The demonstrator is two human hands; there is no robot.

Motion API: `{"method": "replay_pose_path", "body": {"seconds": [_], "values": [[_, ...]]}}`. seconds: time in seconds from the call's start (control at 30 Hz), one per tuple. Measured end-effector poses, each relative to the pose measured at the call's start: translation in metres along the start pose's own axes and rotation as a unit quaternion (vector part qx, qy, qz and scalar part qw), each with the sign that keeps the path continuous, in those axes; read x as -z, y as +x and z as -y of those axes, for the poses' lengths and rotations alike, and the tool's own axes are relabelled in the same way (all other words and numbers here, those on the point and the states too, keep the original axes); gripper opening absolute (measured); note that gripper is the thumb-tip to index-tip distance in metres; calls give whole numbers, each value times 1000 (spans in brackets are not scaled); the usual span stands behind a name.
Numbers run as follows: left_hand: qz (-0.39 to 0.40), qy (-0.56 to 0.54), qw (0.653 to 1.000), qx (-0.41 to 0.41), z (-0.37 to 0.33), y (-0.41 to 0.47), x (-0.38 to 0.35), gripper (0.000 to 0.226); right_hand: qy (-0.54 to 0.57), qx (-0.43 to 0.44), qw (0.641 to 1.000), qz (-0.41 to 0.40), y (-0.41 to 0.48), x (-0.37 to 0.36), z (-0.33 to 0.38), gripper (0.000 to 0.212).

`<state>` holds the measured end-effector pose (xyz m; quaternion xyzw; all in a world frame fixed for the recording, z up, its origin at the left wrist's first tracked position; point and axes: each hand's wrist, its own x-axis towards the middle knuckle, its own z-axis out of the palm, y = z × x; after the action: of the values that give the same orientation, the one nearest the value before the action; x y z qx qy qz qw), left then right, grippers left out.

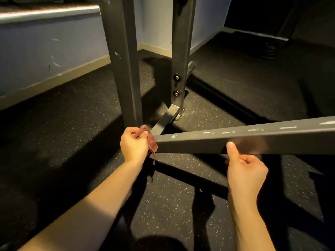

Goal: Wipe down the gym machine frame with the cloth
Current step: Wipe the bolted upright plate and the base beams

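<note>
Right hand (244, 171): fingers are curled into a fist just under the frame bar (253, 140), thumb is stuck up flat against its near face, nothing is held.
Left hand (134, 144): closed tight around the cloth (153, 144) at the bar's left end.
Cloth: reddish-brown, bunched up, pressed against that end of the bar.
Uprights (125, 69): two grey posts are seen beyond the bar.

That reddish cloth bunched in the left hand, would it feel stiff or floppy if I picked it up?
Probably floppy: the cloth bunches in the left hand and a corner dangles below. Likely light too; one grip holds it all.
</note>
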<state>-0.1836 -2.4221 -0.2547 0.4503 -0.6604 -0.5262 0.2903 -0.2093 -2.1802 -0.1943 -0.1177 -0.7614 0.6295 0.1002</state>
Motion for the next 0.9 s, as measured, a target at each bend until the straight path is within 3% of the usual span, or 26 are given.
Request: {"method": "replay_pose_path", "body": {"seconds": [0.1,0.17,0.37,0.53,0.7,0.83,0.9], "values": [[12,62,986,-153,1,1,12,15,-3,0,1000,-3,-1,-1,0,43],[45,125,972,-194,11,5,10,16,-7,5,1000,-2,-1,-1,0,44],[131,152,975,-95,20,24,9,37,-20,19,1000,-2,1,-2,-4,45],[211,223,940,-146,12,33,13,25,-18,22,1000,-4,0,-2,-4,44],[159,252,939,-175,11,31,7,19,-21,26,999,-1,2,-2,-5,45],[138,188,958,-165,14,19,8,19,-24,26,999,3,2,-2,-8,47],[166,140,952,-217,10,5,2,9,-22,25,999,-1,2,-3,-8,47]]}}
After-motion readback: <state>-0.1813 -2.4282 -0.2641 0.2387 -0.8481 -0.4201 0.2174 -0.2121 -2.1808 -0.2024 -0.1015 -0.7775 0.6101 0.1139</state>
